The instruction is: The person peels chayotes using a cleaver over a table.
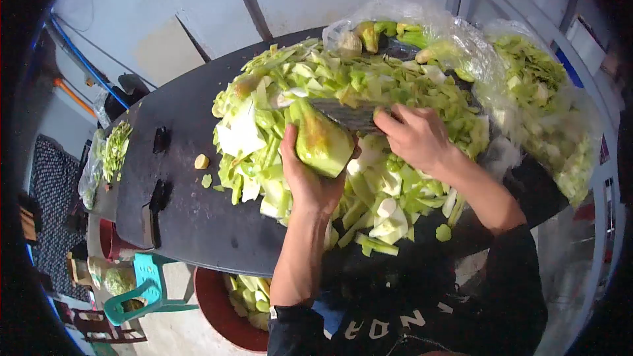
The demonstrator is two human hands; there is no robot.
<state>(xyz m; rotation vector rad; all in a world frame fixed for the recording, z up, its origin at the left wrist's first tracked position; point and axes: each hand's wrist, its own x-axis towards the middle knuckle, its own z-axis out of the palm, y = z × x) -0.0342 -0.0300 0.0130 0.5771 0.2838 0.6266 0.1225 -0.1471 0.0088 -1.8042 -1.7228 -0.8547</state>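
Note:
My left hand (308, 181) is closed around a thick green vegetable stem (322, 142), which has a yellow-brown patch and a pale cut end. In my right hand (419, 137) is a knife (353, 116), its broad blade pointing left, just behind the upper part of the stem. Where the edge meets the stem, I cannot tell whether they touch. Beneath and around both hands spreads a big heap of green and white peelings (389, 82). Fingers of my right hand hide the knife's handle.
The heap rests on a dark table (198, 224). Clear plastic (455, 36) partly covers whole stems at the back. A bag of peelings (544, 109) stands right. Below the table's front edge are a red-brown tub (210, 310) with pale pieces and a teal stool (150, 282).

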